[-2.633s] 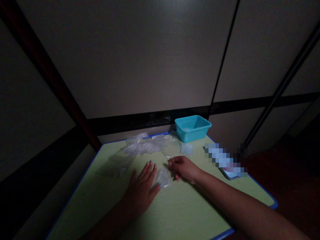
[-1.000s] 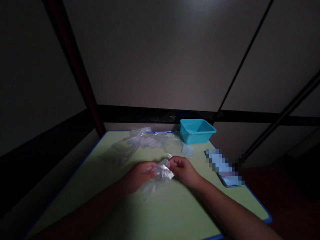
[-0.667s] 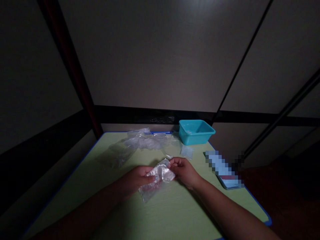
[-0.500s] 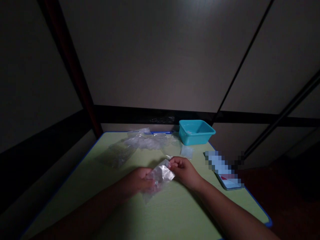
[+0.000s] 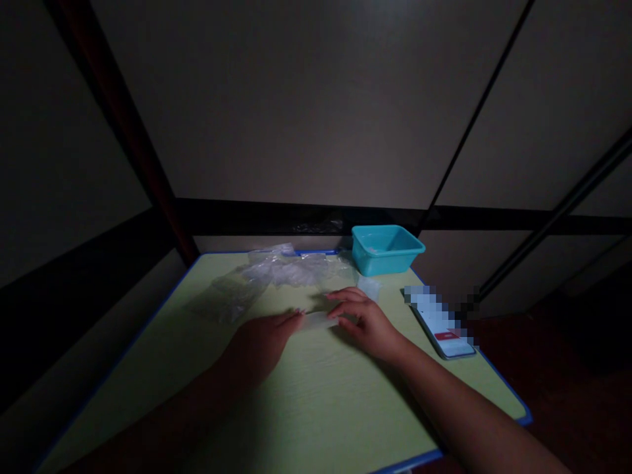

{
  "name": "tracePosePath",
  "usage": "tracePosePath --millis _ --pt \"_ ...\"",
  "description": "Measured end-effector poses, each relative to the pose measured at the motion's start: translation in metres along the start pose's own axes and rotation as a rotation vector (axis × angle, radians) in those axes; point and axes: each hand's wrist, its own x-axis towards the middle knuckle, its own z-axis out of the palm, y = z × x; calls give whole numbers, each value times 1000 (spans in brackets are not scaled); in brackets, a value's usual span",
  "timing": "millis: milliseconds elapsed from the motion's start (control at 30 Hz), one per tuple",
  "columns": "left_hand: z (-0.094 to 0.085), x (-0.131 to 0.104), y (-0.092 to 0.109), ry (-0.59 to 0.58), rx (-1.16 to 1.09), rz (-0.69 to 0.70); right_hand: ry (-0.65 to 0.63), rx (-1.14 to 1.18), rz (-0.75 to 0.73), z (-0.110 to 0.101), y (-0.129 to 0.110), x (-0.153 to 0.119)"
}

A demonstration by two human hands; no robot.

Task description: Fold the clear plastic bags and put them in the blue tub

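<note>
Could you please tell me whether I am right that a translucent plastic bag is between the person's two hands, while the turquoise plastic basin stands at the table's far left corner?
Not quite: the head view shows the turquoise plastic basin at the far right corner of the table. The translucent plastic bag is indeed between the left hand and right hand.

Small bag between left hand and right hand. On table: bag pile behind hands, tub right of bag pile, packet just before tub, phone right of right hand.
</note>
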Motion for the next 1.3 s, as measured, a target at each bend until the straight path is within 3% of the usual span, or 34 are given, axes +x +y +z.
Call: tracePosePath --millis 133,233,400,467,800,1000,1200,1300 --pt "12 -8 0 -69 242 106 -53 -154 -67 4 7 -1" --pt "10 -9 2 -83 366 210 -90 -190 -70 8 12 -3" --pt "0 -2 -3 -112 258 551 -132 -177 -35 6 22 -3" --pt "1 0 -7 -151 195 608 -135 -161 -8 5 24 -4" --pt "12 -5 -5 -182 203 659 -132 -120 159 4 22 -5" --pt "13 -7 -4 -163 275 655 -122 227 388 8 24 -5" --pt "13 -8 -1 -147 311 666 -154 336 407 15 24 -7" --pt "12 -8 0 -154 321 667 -113 302 386 14 15 -8"
